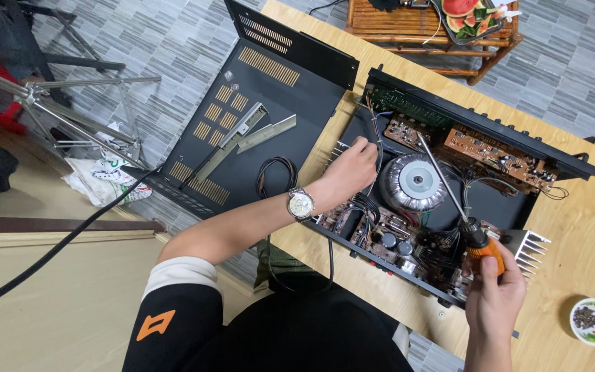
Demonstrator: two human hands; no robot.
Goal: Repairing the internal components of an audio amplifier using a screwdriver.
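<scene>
Inside the open amplifier chassis (497,200), right hand (494,293) grip clamps a screwdriver (449,200); left hand (349,172) seemingly pinches wires (374,134).

I see a grey striped tile floor (166,41) under a pale wooden desk (587,227), with a bamboo rack (421,27) and metal tripod legs (70,110) nearby.

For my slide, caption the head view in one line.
Right hand angles an orange-handled screwdriver into an opened amplifier chassis while the left hand reaches among its wires.
</scene>
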